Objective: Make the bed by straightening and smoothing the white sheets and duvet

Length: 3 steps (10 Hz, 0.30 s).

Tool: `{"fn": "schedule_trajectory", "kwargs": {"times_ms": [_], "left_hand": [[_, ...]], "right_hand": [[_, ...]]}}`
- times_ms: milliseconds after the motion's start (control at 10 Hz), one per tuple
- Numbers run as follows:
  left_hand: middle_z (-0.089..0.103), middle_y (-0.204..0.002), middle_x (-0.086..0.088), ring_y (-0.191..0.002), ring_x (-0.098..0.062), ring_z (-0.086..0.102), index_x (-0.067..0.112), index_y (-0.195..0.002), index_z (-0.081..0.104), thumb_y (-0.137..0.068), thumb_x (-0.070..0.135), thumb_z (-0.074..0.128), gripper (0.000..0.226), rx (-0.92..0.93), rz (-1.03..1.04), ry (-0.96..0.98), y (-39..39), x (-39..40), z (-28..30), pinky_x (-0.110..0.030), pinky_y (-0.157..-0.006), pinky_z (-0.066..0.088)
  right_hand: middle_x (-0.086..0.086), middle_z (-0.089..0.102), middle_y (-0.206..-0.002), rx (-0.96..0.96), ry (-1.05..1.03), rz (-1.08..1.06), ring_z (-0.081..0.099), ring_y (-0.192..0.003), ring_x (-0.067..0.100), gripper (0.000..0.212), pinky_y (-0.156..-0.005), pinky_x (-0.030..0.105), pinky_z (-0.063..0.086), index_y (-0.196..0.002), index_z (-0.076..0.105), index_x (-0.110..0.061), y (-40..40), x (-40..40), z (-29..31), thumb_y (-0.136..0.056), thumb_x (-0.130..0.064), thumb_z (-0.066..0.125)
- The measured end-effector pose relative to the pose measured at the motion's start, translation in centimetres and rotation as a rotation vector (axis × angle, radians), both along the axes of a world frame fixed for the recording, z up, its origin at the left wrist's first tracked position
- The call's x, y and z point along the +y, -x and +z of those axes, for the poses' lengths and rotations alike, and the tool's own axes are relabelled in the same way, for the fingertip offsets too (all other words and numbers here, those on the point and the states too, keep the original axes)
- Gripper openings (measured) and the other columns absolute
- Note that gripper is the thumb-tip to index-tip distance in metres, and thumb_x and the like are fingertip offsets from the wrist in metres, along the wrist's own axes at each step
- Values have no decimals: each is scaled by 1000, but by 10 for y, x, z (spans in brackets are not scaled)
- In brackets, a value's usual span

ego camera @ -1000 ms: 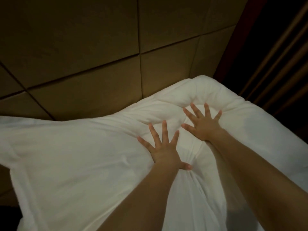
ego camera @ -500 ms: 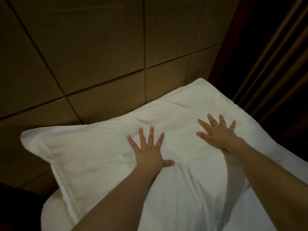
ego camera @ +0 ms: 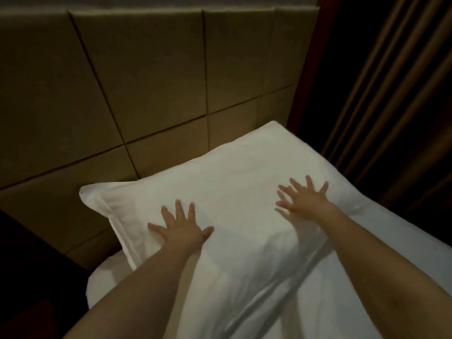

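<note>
A white pillow (ego camera: pixel 232 182) with a flanged edge lies at the head of the bed against the padded headboard. My left hand (ego camera: pixel 181 228) presses flat on its near left part, fingers spread. On the pillow's right part my right hand (ego camera: pixel 303 199) lies flat as well, fingers spread and slightly blurred. White sheet (ego camera: pixel 367 277) covers the mattress below and to the right of the pillow. My forearms hide part of the pillow's near edge.
A tan padded headboard (ego camera: pixel 146 81) with square panels rises behind the pillow. Brown curtains (ego camera: pixel 403 94) hang at the right beside a dark red frame strip (ego camera: pixel 305 69). Dark floor lies to the left of the bed corner (ego camera: pixel 102 285).
The pillow has settled flat against the headboard with its bunched top smoothed out. Both hands have slid apart, the left one leftwards and the right one rightwards.
</note>
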<state>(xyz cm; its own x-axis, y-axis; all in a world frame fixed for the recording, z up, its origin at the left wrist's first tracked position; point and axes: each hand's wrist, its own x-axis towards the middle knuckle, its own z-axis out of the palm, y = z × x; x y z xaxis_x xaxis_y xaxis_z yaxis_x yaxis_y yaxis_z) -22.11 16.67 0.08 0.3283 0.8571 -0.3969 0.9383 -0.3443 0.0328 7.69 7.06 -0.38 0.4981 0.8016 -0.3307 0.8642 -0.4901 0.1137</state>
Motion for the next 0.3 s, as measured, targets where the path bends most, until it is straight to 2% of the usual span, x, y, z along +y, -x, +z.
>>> {"fn": "schedule_trajectory", "kwargs": {"times_ms": [100,200,300], "left_hand": [[-12,-157,-12,-143,-38,-10,19,-151,-1,-92,63,31,80,10,-33,-5,-1,-38,38,-66,-107,2],[10,-155,-15,-141,-37,9,14,-148,17,-95,50,36,67,-31,-82,-83,3,-85,79,-61,-109,14],[33,-141,-12,-131,-31,30,13,-138,33,-93,43,42,55,-70,-77,-141,19,-138,115,-53,-106,29]], "right_hand": [[-4,-1,-159,42,-96,80,-5,-144,33,66,-108,62,-3,-147,3,-44,38,-42,42,-89,-69,24],[9,37,-146,28,-229,127,36,-131,31,61,-106,45,31,-145,26,-20,71,-96,80,-96,-54,34],[9,51,-129,84,-338,101,49,-114,25,52,-94,38,44,-131,43,-10,96,-158,110,-95,-48,43]]}}
